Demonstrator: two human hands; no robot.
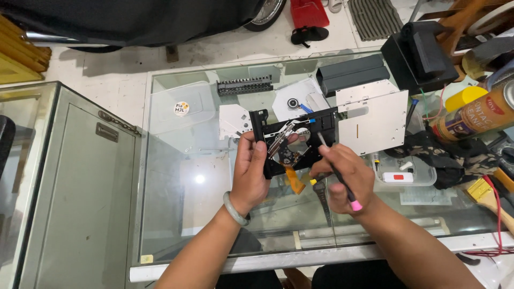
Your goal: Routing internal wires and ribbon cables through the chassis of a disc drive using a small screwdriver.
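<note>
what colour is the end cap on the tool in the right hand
Pink: the cap sits at the back end of the thin dark tool, clearest in the head view.

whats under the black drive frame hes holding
An orange flex ribbon hangs from the black drive frame, which the left hand holds above the glass table top. The frame and hands hide whatever lies directly beneath.

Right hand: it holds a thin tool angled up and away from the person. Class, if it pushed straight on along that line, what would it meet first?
The right hand points its screwdriver at the opened optical drive; the tip would probably meet the drive's black frame first, though depth is unclear.
</note>
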